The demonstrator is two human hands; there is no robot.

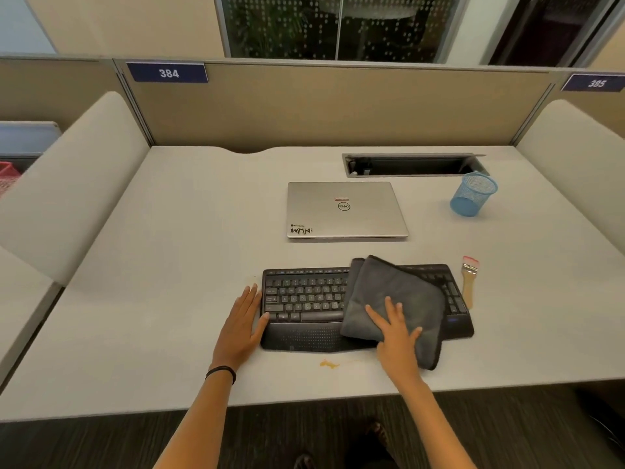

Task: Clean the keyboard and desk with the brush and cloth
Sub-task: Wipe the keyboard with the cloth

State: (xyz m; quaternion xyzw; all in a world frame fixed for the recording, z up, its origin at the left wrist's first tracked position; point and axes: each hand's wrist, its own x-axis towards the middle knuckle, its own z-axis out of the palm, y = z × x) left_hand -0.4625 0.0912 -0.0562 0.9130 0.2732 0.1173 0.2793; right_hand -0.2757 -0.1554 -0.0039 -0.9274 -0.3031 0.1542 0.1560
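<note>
At the far left, the person's left hand (241, 321) lies flat on the pale grey laminate desk (152, 265), with a thin black wristband (221, 371) round the wrist. Its fingers are straight and close together, pointing away from the person. The thumb is spread out to the right, so its tip touches the left end of the black curved plastic keyboard (304, 301); nothing is gripped. The keyboard sits just to the right of those fingers, with its long padded wrist rest towards the desk's near edge. Nearer the person than the thumb, just off the wrist rest, a small orange smear (328, 364) marks the desk.

Draped over the right half of the keyboard is a folded dark grey microfibre cloth (406, 286), one corner hanging past the wrist rest onto the desk. The right hand (396, 328) presses down on it, fingers straight and fanned apart, palm flat on the fabric, not pinching it. Beyond these fingertips and well apart from them, a closed silver Dell laptop (346, 211) lies flat.

To the right of the right hand's fingers, just beside the keyboard's right end, a small wooden-handled brush (468, 286) with pink-tipped bristles lies on the desk, untouched, bristles pointing away. Farther back and to the right stands a blue wire-mesh pen cup (473, 194), at the right end of a dark rectangular cable slot (412, 165).
</note>
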